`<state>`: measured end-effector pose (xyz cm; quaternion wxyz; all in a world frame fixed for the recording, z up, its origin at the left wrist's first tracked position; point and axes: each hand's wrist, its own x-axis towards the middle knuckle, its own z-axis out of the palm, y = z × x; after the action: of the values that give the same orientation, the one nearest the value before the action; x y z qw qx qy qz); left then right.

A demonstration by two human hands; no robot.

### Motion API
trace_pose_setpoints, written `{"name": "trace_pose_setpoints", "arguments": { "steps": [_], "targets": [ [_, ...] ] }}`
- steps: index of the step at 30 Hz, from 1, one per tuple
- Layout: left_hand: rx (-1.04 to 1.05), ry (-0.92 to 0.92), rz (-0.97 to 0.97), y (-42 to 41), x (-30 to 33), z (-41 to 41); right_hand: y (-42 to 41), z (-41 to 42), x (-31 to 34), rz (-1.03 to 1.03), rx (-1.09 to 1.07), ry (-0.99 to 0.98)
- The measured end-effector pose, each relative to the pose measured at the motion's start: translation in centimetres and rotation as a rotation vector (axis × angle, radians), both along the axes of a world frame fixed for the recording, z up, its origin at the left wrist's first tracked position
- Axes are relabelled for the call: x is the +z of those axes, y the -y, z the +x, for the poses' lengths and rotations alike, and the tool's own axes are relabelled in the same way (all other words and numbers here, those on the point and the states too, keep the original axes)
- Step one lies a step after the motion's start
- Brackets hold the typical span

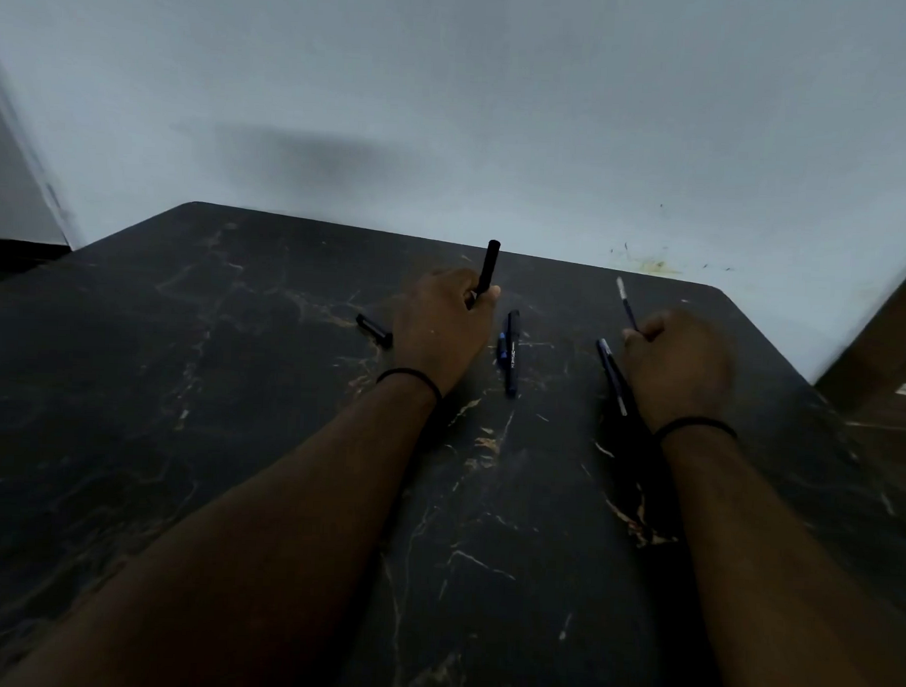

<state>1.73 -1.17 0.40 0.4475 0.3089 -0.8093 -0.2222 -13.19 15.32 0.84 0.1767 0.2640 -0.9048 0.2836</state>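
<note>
The dark marbled table (223,397) carries everything, its far edge set against a pale wall (450,76). Both hands work close to that far edge. The left hand (439,325) is curled in a fist round the lower end of a black pen barrel (489,265), which stands almost upright out of thumb and forefinger. The right hand (679,364), nearer the far right corner, is curled too and pinches a thin refill (626,303) by its lower end, pale tip pointing up and away.

Both parts look light and stiff. The barrel is probably smooth plastic that would roll if laid down, so a grip round its shaft suits it. The refill seems the delicate one: being so slender, it could bend or slip, and a pinch nearer its leading end would likely steer it better.

A whole dark blue pen (512,355) lies between the hands, and a second pen (610,372) lies just beside the right hand, partly hidden by the wrist. A black cap (373,331) lies just left of the left hand, and a short blue piece (501,347) lies against the whole pen. Nothing stands between barrel and refill
</note>
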Motion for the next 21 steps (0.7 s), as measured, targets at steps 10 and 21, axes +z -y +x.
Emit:
{"name": "trace_pose_setpoints", "arguments": {
  "steps": [10,21],
  "targets": [
    [0.010,0.022,-0.014,0.02,-0.02,-0.09,-0.17,-0.44,-0.60,0.052,-0.051,0.261],
    [0.008,0.025,-0.001,-0.04,0.09,-0.04,-0.08,-0.16,-0.53,0.042,-0.086,0.254]
  ]
}}
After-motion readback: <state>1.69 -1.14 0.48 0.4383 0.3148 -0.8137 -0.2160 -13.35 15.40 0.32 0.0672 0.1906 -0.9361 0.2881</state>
